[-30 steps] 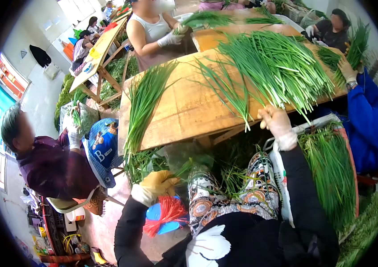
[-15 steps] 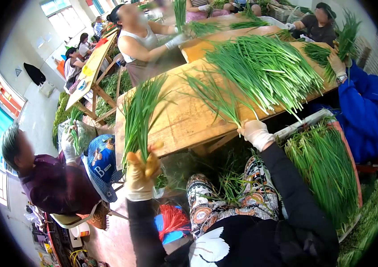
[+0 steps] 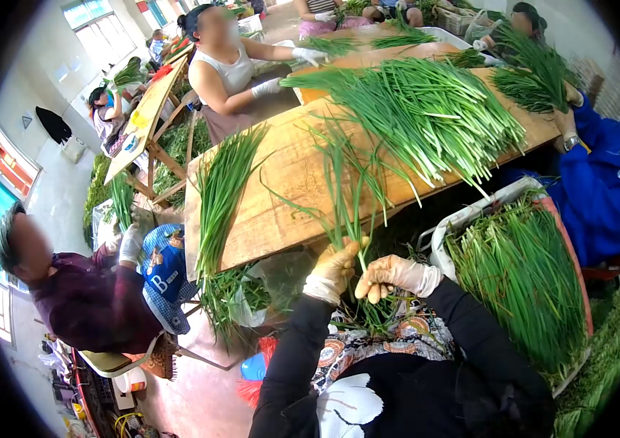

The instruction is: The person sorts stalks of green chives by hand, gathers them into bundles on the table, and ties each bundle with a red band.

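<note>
Over my lap, my left hand is closed around a few garlic chives, their leaves reaching up over the table edge. Close beside it on the right, my right hand has its fingers pinched at the lower stems of the same chives. Both hands wear pale gloves. A narrow bunch of chives lies at the table's left end, untouched by either hand. Beyond my hands, a large pile of chives covers the table's right part, white stem ends toward me.
The wooden table runs in front of me. A crate of chives stands at my right. Loose leaves hang below the table's left edge. A co-worker in blue sits right, another in dark purple left, one in white across.
My left hand has let go of the bunch at the table's left end and moved right to the small chives. My right hand has come lower and slightly left, with those chives now between both hands.
</note>
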### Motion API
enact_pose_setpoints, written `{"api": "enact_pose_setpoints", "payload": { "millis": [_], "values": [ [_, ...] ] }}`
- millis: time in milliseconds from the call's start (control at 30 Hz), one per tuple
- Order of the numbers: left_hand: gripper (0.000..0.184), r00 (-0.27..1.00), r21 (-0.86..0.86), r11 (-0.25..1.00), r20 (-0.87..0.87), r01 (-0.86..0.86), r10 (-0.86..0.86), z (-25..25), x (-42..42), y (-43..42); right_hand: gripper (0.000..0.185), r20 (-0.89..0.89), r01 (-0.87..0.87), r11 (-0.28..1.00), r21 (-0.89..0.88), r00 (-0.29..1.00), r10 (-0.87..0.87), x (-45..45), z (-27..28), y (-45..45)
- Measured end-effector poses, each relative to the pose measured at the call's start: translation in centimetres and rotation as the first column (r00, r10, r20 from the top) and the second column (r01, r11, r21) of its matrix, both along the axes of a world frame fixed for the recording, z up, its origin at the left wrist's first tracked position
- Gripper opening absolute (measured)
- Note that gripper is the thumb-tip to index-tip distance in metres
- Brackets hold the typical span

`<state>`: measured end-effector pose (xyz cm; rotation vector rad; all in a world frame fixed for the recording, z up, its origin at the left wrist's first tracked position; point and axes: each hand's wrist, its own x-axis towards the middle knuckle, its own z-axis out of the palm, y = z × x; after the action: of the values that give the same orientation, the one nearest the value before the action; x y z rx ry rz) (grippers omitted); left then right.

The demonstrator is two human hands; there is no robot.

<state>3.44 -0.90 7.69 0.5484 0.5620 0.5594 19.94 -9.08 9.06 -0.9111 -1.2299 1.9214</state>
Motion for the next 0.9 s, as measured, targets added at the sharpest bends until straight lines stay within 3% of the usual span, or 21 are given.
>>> {"api": "enact_pose_setpoints", "payload": {
  "millis": [67, 100, 200, 233, 267, 300, 367, 433, 467, 500, 533, 567, 600, 633, 667, 700, 733, 800, 833, 900],
  "values": [
    [0.031, 0.998, 0.080, 0.997, -0.065, 0.014, -0.009, -0.3, -0.3, -0.5, 0.042, 0.066, -0.015, 0.998, -0.054, 0.998, 0.018, -0.4, -0.1, 0.3],
    [0.027, 0.996, 0.068, 0.998, -0.089, 0.000, 0.007, -0.9, -0.4, -0.8, 0.041, 0.029, 0.052, 0.999, 0.003, 0.998, -0.052, -0.7, -0.3, 0.5],
    [0.022, 0.985, 0.048, 0.992, -0.123, -0.118, 0.123, -0.5, 0.3, -1.9, 0.039, 0.177, 0.259, 0.961, 0.094, 0.946, -0.273, -2.2, -1.1, 1.5],
    [0.020, 0.973, 0.109, 0.982, -0.157, -0.156, 0.172, -0.2, 0.1, -1.8, 0.039, 0.237, 0.314, 0.927, 0.206, 0.903, -0.358, -2.8, -1.9, 1.5],
    [0.019, 0.957, 0.171, 0.967, -0.186, -0.191, 0.222, 0.2, -0.2, -1.7, 0.039, 0.415, 0.258, 0.765, 0.590, 0.716, -0.561, -3.1, -2.5, 1.5],
    [0.019, 0.957, 0.172, 0.967, -0.185, -0.191, 0.222, 0.8, -0.3, -1.5, 0.039, 0.440, 0.046, 0.517, 0.855, 0.464, -0.768, -3.3, -2.9, 1.3],
    [0.018, 0.898, 0.362, 0.884, -0.210, -0.297, 0.388, 2.0, -0.5, -0.7, 0.040, 0.435, -0.065, 0.447, 0.892, 0.393, -0.810, -3.5, -3.4, 0.1],
    [0.021, 0.928, 0.393, 0.885, -0.165, -0.250, 0.335, 3.3, -1.3, -0.2, 0.036, 0.677, -0.296, 0.618, 0.729, 0.451, -0.582, -2.8, -5.4, -2.5],
    [0.023, 0.938, 0.401, 0.895, -0.188, -0.197, 0.290, 3.9, -1.5, -0.3, 0.036, 0.913, -0.528, 0.756, 0.388, 0.331, -0.238, -2.2, -5.9, -3.0],
    [0.025, 0.946, 0.407, 0.902, -0.212, -0.143, 0.245, 4.2, -1.6, -0.4, 0.037, 0.983, -0.681, 0.732, -0.019, 0.120, 0.137, -1.9, -6.2, -3.2],
    [0.027, 0.962, 0.371, 0.924, -0.204, -0.093, 0.179, 4.0, -1.6, -0.5, 0.044, 0.884, -0.632, 0.704, -0.325, 0.060, 0.463, -0.9, -3.0, -2.7],
    [0.031, 0.975, 0.337, 0.941, -0.194, -0.039, 0.111, 3.6, -1.5, -0.6, 0.040, 0.967, -0.531, 0.840, -0.114, 0.135, 0.217, 0.2, -0.5, -2.4],
    [0.037, 0.988, 0.286, 0.958, -0.139, -0.026, 0.068, 2.9, -1.4, -0.8, 0.041, 0.942, -0.294, 0.956, 0.009, 0.323, 0.090, 1.4, -3.0, -1.2],
    [0.038, 0.989, 0.245, 0.969, -0.136, -0.028, 0.063, 2.6, -1.3, -1.1, 0.043, 0.865, -0.038, 0.990, 0.133, 0.492, -0.097, 2.6, -5.4, 0.1],
    [0.040, 0.994, 0.121, 0.992, -0.097, -0.036, 0.048, 2.1, -1.1, -1.3, 0.042, 0.705, 0.324, 0.928, 0.186, 0.613, -0.356, 3.4, -4.1, 1.7],
    [0.041, 0.998, -0.001, 0.999, -0.056, -0.040, 0.039, 1.4, -1.0, -1.3, 0.035, 0.651, 0.457, 0.875, 0.159, 0.618, -0.441, 3.5, -2.9, 2.8],
    [0.041, 0.998, 0.001, 0.999, -0.056, -0.037, 0.037, 0.2, -0.9, -0.9, 0.039, 0.608, 0.535, 0.830, 0.159, 0.610, -0.509, 3.5, -2.3, 3.9],
    [0.044, 0.984, -0.011, 0.998, 0.165, 0.068, -0.065, -1.7, -0.9, 0.2, 0.035, 0.409, 0.583, 0.807, 0.096, 0.716, -0.566, 3.8, -4.2, 5.8],
    [0.044, 0.984, -0.006, 0.998, 0.164, 0.068, -0.066, -1.7, -1.0, 0.1, 0.034, 0.286, 0.593, 0.804, 0.057, 0.761, -0.582, 3.6, -4.1, 6.1],
    [0.041, 0.963, -0.031, 0.995, 0.250, -0.094, 0.099, -1.5, -1.1, 0.2, 0.032, 0.214, 0.626, 0.764, 0.159, 0.733, -0.645, 2.4, -4.3, 5.7]
  ]
}}
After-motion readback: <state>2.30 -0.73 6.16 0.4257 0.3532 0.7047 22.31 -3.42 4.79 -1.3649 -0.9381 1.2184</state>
